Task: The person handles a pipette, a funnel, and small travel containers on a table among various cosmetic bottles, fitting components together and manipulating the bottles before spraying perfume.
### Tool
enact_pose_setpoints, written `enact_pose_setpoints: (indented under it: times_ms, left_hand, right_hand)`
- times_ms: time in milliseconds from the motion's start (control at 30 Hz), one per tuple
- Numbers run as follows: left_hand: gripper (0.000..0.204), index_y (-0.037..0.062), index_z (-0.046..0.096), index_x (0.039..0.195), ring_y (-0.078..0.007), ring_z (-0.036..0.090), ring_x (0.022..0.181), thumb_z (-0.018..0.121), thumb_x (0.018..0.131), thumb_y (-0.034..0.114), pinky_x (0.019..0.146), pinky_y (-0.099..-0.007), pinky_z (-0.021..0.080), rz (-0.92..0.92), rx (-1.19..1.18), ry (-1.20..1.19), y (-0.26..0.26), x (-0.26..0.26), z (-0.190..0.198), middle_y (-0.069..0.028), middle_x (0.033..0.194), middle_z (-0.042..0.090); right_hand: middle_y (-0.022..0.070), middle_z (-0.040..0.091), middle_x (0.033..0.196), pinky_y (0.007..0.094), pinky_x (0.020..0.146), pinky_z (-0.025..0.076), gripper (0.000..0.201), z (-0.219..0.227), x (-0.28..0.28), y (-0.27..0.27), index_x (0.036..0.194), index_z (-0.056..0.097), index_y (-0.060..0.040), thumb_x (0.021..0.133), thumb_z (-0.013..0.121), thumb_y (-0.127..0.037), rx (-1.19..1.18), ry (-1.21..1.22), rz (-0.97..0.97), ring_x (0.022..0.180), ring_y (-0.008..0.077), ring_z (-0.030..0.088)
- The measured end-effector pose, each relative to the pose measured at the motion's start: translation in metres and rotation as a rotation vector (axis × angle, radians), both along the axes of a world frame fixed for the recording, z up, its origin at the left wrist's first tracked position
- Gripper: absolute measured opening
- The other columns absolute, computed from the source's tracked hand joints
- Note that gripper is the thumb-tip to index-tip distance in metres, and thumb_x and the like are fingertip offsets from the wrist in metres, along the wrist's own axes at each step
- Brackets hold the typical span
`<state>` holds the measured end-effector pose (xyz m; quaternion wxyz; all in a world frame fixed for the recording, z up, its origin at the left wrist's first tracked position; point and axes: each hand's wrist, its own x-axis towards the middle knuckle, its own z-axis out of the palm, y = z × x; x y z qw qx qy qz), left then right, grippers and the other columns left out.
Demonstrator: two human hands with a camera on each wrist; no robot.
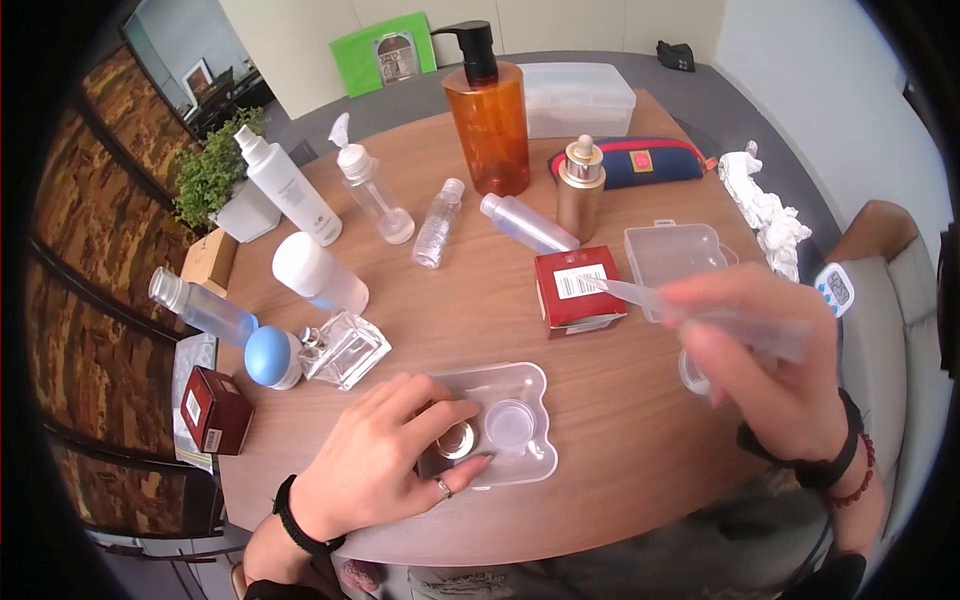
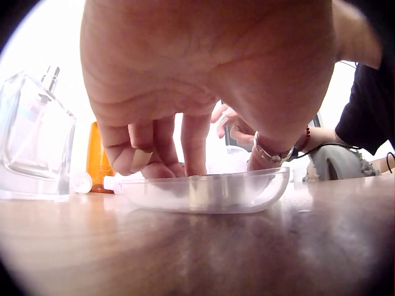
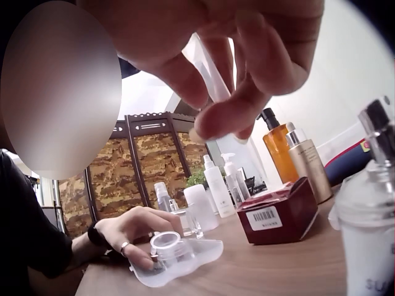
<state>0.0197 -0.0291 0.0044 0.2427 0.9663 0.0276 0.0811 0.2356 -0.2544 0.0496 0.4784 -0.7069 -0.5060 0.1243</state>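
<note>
The table (image 1: pixel 640 440) is filling the middle of the head view, and both hands are working over it. The left hand (image 1: pixel 380 455) is reaching in at lower centre, palm down and knuckles arched, its grip spreading around a gold-rimmed jar (image 1: pixel 456 441); whether it is pressing that jar or only the clear tray (image 1: pixel 528 468) cannot be told. The right hand (image 1: pixel 780 398) is hovering right of centre, its grip narrowing to a pinch on a translucent plastic piece (image 1: pixel 635 293). That piece is pointing its thin tip leftward, raised off the table.

At upper centre an amber pump bottle (image 1: pixel 488 130) is standing, with a clear box (image 1: pixel 580 100) and a navy pouch (image 1: pixel 672 170) lying to its right. A white spray bottle (image 1: pixel 292 190) is standing at upper left. Centrally, a red box (image 1: pixel 575 312) is sitting directly behind the tip in the head view. A perfume bottle (image 1: pixel 348 350) is standing beyond the left hand. In the tray, a clear jar (image 1: pixel 511 425) is resting beside the gold-rimmed one.
</note>
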Motion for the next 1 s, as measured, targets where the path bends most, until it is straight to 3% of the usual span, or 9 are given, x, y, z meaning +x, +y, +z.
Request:
enact_pose_setpoints:
  times_ms: [267,333,500,567,733,833,900,967,1000]
  left_hand:
    - [0.035,0.0059,0.073,0.105,-0.0252,0.062,0.080,0.085,0.075,0.018,0.071,-0.0361,0.052,-0.028,0.048,-0.066,0.001,-0.002,-0.001,-0.0069,0.090,0.062]
    - [0.036,0.0060,0.072,0.106,-0.0254,0.061,0.080,0.085,0.075,0.018,0.071,-0.0362,0.052,-0.014,0.054,-0.064,0.000,-0.005,-0.002,-0.0068,0.089,0.061]
    - [0.038,0.0052,0.069,0.108,-0.0274,0.059,0.082,0.083,0.075,0.018,0.074,-0.0369,0.051,-0.019,0.092,-0.104,0.003,-0.005,-0.004,-0.0079,0.091,0.057]
    - [0.038,0.0050,0.069,0.108,-0.0279,0.059,0.083,0.083,0.075,0.018,0.075,-0.0371,0.051,-0.014,0.085,-0.115,0.006,-0.005,-0.006,-0.0084,0.092,0.057]
    - [0.038,0.0046,0.068,0.107,-0.0290,0.058,0.085,0.083,0.075,0.018,0.077,-0.0378,0.050,-0.034,0.072,-0.150,0.007,-0.006,-0.007,-0.0091,0.094,0.057]
    - [0.038,0.0046,0.068,0.105,-0.0290,0.058,0.084,0.083,0.074,0.018,0.076,-0.0380,0.049,-0.026,0.074,-0.113,0.006,-0.009,-0.008,-0.0091,0.094,0.056]
    - [0.037,0.0048,0.068,0.105,-0.0288,0.057,0.084,0.083,0.074,0.018,0.076,-0.0380,0.048,-0.029,0.099,-0.131,0.007,-0.007,-0.008,-0.0088,0.093,0.056]
    - [0.036,0.0049,0.068,0.105,-0.0287,0.057,0.084,0.082,0.074,0.018,0.076,-0.0379,0.048,-0.031,0.095,-0.124,0.007,-0.007,-0.008,-0.0088,0.093,0.056]
    - [0.036,0.0051,0.067,0.104,-0.0286,0.057,0.084,0.082,0.074,0.017,0.076,-0.0377,0.048,-0.032,0.094,-0.110,0.007,-0.008,-0.008,-0.0088,0.093,0.056]
  right_hand:
    - [0.0091,0.070,0.090,0.0192,0.052,0.043,0.023,0.013,-0.013,0.002,0.114,0.065,0.0030,0.095,0.059,-0.008,-0.053,-0.086,-0.018,0.059,0.0054,0.056]
    - [0.0084,0.070,0.088,0.0216,0.066,0.044,0.020,0.028,-0.028,-0.001,0.110,0.068,0.0044,0.092,0.064,-0.002,0.034,0.294,-0.240,0.075,0.0078,0.060]
    - [0.0077,0.071,0.083,0.0228,0.058,0.047,0.022,0.019,-0.035,-0.004,0.107,0.069,0.0028,0.086,0.066,-0.002,-0.006,0.233,-0.089,0.064,0.0102,0.062]
    - [0.0071,0.070,0.078,0.0234,0.057,0.048,0.024,0.009,-0.034,-0.002,0.107,0.070,0.0019,0.084,0.069,-0.002,0.075,-0.060,0.176,0.063,0.0119,0.065]
    - [0.0054,0.068,0.074,0.0229,0.057,0.048,0.019,0.021,-0.058,0.002,0.097,0.070,-0.0015,0.080,0.075,-0.005,-0.091,-0.018,0.080,0.062,0.0123,0.066]
    - [0.0099,0.069,0.088,0.0261,0.067,0.048,0.022,0.022,-0.066,0.004,0.103,0.059,-0.0006,0.086,0.069,-0.011,-0.074,0.268,0.030,0.073,0.0132,0.062]
    - [0.0032,0.068,0.074,0.0229,0.055,0.047,0.020,0.009,-0.056,0.010,0.096,0.069,-0.0037,0.078,0.077,-0.005,-0.105,-0.138,0.111,0.059,0.0117,0.064]
    - [0.0019,0.068,0.075,0.0241,0.053,0.046,0.022,0.011,-0.057,0.011,0.098,0.069,-0.0050,0.078,0.077,-0.005,-0.140,-0.125,0.118,0.057,0.0115,0.063]
    - [0.0053,0.069,0.081,0.0248,0.059,0.047,0.019,0.014,-0.057,0.011,0.098,0.066,-0.0025,0.080,0.073,-0.006,-0.180,-0.077,0.136,0.065,0.0125,0.063]
